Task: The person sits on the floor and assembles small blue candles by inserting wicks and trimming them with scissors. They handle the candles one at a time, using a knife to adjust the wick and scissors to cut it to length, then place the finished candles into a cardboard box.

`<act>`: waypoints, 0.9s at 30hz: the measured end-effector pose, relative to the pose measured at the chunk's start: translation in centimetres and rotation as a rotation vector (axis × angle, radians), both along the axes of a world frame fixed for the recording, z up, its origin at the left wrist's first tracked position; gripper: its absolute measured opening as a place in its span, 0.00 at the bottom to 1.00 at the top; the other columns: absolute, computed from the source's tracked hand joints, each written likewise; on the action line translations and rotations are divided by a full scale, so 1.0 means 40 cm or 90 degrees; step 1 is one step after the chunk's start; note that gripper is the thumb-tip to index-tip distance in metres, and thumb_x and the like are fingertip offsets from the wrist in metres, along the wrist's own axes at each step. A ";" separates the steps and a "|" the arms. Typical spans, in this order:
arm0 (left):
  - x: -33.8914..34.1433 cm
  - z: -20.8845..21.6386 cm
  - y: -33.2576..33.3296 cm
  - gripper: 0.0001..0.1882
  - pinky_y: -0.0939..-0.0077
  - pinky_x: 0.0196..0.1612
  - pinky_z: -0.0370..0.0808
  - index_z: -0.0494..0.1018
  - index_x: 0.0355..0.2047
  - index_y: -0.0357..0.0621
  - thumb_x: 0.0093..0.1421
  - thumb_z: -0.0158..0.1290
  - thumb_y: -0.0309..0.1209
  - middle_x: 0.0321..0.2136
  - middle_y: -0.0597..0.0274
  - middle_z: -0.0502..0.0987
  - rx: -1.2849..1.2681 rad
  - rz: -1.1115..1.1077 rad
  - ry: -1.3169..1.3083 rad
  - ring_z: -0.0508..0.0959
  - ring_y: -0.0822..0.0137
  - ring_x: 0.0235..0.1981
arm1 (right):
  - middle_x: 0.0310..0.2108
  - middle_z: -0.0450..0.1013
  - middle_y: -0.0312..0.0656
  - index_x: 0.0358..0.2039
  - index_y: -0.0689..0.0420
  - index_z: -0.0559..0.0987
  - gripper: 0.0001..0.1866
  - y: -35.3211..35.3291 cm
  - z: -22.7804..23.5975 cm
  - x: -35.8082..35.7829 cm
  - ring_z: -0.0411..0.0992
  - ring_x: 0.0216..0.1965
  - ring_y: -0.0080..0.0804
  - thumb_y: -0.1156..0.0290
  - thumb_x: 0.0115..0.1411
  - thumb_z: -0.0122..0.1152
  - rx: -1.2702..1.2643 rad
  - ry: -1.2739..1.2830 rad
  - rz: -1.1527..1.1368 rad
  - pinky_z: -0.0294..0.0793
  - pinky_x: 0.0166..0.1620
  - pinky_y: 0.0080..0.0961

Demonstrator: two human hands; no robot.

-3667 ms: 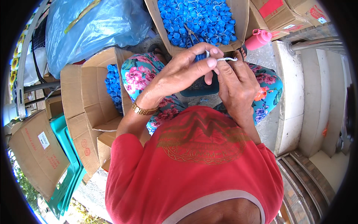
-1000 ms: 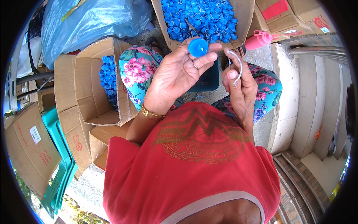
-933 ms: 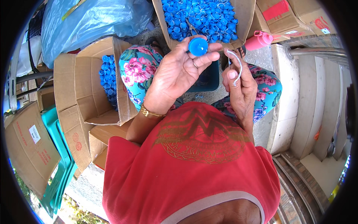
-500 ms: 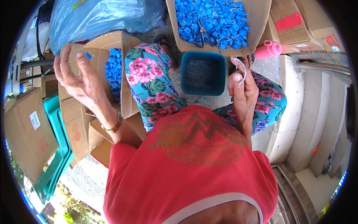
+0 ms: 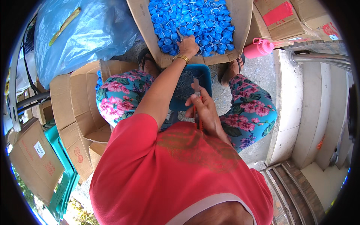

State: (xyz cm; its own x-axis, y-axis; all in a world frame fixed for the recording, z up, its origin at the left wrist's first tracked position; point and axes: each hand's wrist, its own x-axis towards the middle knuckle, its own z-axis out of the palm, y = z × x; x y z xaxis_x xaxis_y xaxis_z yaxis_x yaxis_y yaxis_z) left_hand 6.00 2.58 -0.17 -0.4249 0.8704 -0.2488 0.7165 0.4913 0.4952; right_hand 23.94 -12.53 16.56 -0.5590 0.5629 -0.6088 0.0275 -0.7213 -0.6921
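My left hand [image 5: 188, 47] reaches across into the cardboard box [image 5: 247, 18] at the far middle, which is filled with small blue plastic pieces [image 5: 204, 24] with white strings. Its fingers close over the handles of a pair of scissors [image 5: 180, 34]; only part of the blades shows, pointing away. Close to my body, my right hand [image 5: 206, 114] is closed round an orange-handled tool [image 5: 200, 124] with a flat metal end [image 5: 196, 84] pointing away. Just beyond this hand stands a dark teal bin [image 5: 204, 71] holding thin pale strands, partly covered by my left forearm.
An open carton [image 5: 62, 97] at the left holds more blue pieces [image 5: 99, 80]. A blue plastic bag [image 5: 86, 41] lies at the far left. On the right are a pink bottle [image 5: 258, 48], stacked cartons [image 5: 277, 18], a metal rail [image 5: 318, 58] and pale steps [image 5: 307, 112].
My left hand has swung from the left carton to the scissors in the far box. My right hand has come down and inward; the white cord loop there no longer shows. The view has shifted.
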 end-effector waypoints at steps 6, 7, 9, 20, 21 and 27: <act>0.022 -0.067 0.043 0.17 0.25 0.55 0.48 0.70 0.44 0.46 0.54 0.56 0.34 0.45 0.50 0.72 0.043 -0.128 0.167 0.69 0.44 0.50 | 0.24 0.69 0.37 0.57 0.60 0.62 0.21 0.019 0.001 -0.003 0.68 0.18 0.21 0.70 0.63 0.46 0.068 -0.025 0.042 0.66 0.23 0.19; 0.025 -0.066 0.044 0.17 0.25 0.55 0.48 0.70 0.43 0.46 0.53 0.56 0.34 0.45 0.50 0.72 0.047 -0.136 0.162 0.69 0.44 0.50 | 0.24 0.69 0.37 0.56 0.60 0.63 0.21 0.017 -0.005 -0.005 0.68 0.18 0.21 0.71 0.63 0.46 0.070 -0.026 0.042 0.66 0.23 0.19; 0.018 -0.069 0.036 0.15 0.26 0.56 0.46 0.69 0.41 0.44 0.53 0.56 0.32 0.41 0.50 0.74 0.067 -0.141 0.159 0.72 0.46 0.48 | 0.24 0.69 0.37 0.56 0.59 0.63 0.20 0.011 -0.016 -0.009 0.68 0.18 0.21 0.71 0.63 0.45 0.082 -0.025 0.045 0.67 0.23 0.19; 0.014 0.014 0.074 0.16 0.26 0.58 0.37 0.71 0.43 0.43 0.52 0.49 0.29 0.41 0.49 0.75 -0.119 -0.212 0.142 0.72 0.50 0.49 | 0.23 0.68 0.37 0.55 0.60 0.64 0.20 0.000 -0.021 -0.005 0.67 0.18 0.21 0.71 0.62 0.46 0.124 -0.021 0.055 0.66 0.23 0.20; 0.008 0.005 0.073 0.17 0.25 0.57 0.38 0.70 0.43 0.43 0.52 0.51 0.31 0.41 0.49 0.75 -0.114 -0.215 0.152 0.72 0.50 0.49 | 0.23 0.68 0.37 0.54 0.59 0.64 0.20 0.000 -0.022 -0.005 0.67 0.18 0.20 0.71 0.62 0.46 0.134 -0.029 0.069 0.66 0.23 0.20; 0.006 0.020 0.056 0.15 0.26 0.57 0.42 0.72 0.37 0.42 0.53 0.54 0.38 0.38 0.51 0.77 -0.055 -0.132 0.067 0.73 0.49 0.46 | 0.25 0.67 0.34 0.56 0.59 0.63 0.21 -0.006 -0.016 0.000 0.65 0.20 0.18 0.67 0.64 0.47 0.116 0.003 0.055 0.65 0.24 0.16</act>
